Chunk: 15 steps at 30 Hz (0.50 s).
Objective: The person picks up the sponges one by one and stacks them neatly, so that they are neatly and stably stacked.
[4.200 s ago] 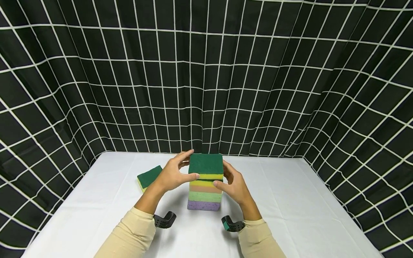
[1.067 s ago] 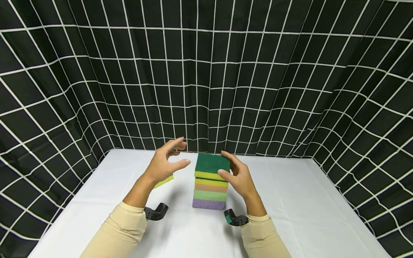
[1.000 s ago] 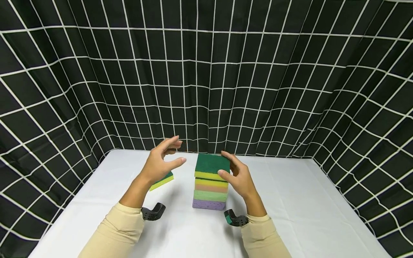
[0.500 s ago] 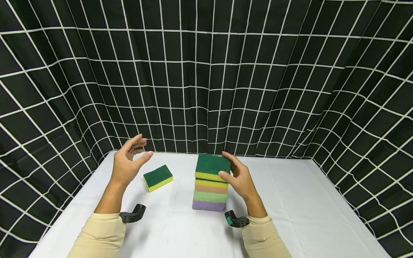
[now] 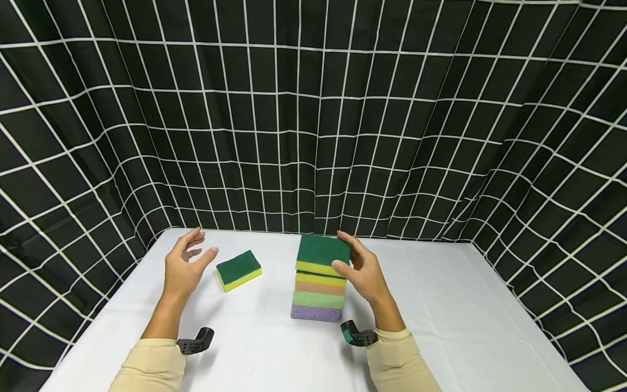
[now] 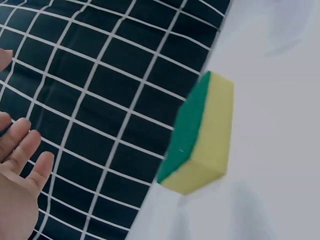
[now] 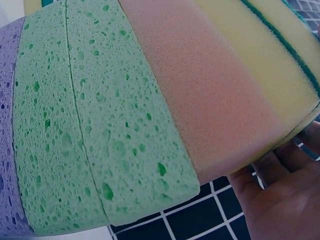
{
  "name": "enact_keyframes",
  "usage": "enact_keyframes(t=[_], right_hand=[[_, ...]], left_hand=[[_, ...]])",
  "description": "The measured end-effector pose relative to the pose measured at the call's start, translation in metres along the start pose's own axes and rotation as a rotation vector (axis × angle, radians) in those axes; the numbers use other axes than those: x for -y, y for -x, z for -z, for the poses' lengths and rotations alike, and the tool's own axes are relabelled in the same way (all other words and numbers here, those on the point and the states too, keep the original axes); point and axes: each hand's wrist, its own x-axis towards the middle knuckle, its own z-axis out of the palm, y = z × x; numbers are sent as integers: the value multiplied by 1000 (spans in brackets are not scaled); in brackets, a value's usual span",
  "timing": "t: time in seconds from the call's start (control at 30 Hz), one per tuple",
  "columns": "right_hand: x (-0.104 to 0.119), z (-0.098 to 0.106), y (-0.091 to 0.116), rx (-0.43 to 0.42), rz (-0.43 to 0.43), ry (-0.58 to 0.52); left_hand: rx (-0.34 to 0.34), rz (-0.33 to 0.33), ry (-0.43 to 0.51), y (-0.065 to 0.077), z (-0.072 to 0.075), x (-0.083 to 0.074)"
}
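Note:
A stack of sponges (image 5: 319, 291) stands on the white table. From the bottom it runs purple, light green, peach, then two yellow ones with green scouring tops. The topmost scouring sponge (image 5: 323, 250) overhangs slightly. My right hand (image 5: 361, 267) holds the stack's upper right side, thumb at the front corner, fingers behind. In the right wrist view its fingers (image 7: 272, 170) lie along the side of the yellow layers; the fingertips are partly hidden. A loose green-and-yellow scouring sponge (image 5: 239, 270) lies left of the stack. Left of it, my left hand (image 5: 183, 267) hovers with fingers relaxed, holding nothing.
A white cloth covers the table (image 5: 274, 348). Black curtains with a white grid (image 5: 313, 136) close off the back and both sides. Each wrist wears a black camera mount, such as the left mount (image 5: 197, 342).
My left hand has left the stack and moved left past the loose sponge, then lowered slightly, uncovering that sponge. My right hand has stayed at the stack, its thumb now higher, on the top sponge.

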Motion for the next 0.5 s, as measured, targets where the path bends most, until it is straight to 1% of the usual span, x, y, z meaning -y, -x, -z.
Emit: enact_keyframes(t=[0.1, 0.17, 0.2, 0.27, 0.43, 0.5], right_hand=[[0, 0, 0, -4, 4, 2], [0, 0, 1, -7, 6, 1], [1, 1, 1, -7, 7, -1], [1, 1, 1, -7, 10, 0], [0, 1, 1, -2, 14, 10], [0, 1, 1, -2, 11, 12]], left_hand=[[-23, 16, -5, -1, -1, 20], [-14, 33, -22, 0, -2, 28], [0, 46, -30, 1, -3, 32], [48, 76, -69, 3, -5, 39], [196, 159, -174, 10, -10, 59], [237, 193, -189, 12, -11, 65]])
